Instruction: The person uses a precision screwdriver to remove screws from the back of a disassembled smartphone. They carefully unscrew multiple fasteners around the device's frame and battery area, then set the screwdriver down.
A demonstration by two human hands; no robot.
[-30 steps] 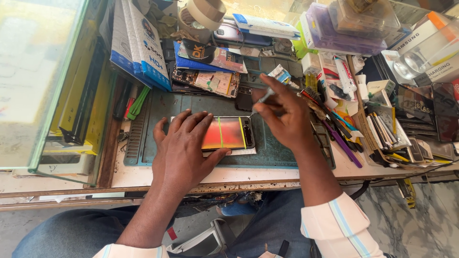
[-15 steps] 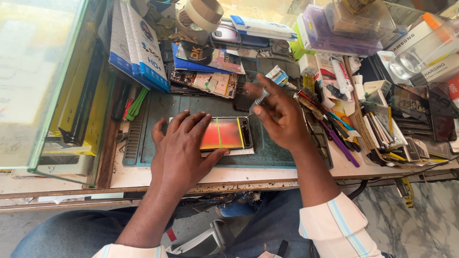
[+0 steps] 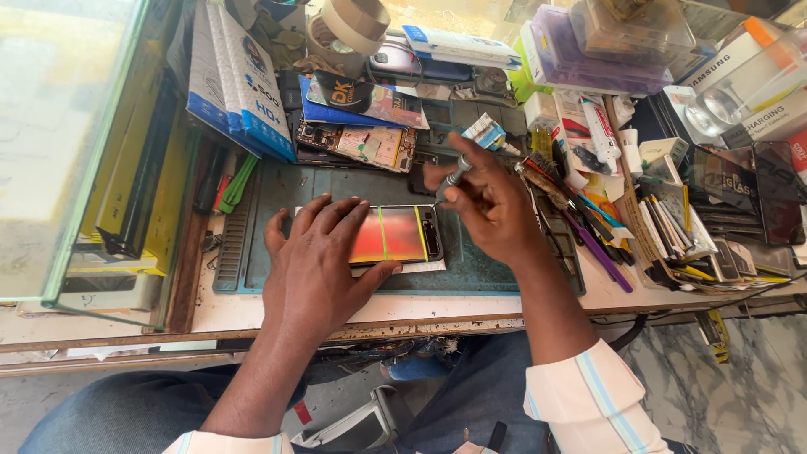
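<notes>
Cluttered bench: phone (image 3: pixel 395 235) lies lengthwise left-right under flat left hand (image 3: pixel 315 265); right hand (image 3: pixel 487 202) pinches screwdriver (image 3: pixel 450 181).

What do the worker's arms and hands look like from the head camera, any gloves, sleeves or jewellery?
Both hands are bare: the left hand and right hand show no gloves, rings or watch. The forearms are uncovered. Each arm has a rolled-up sleeve, pale pinkish white with light blue stripes; the right cuff shows best, the left cuff only at the frame edge.
</notes>
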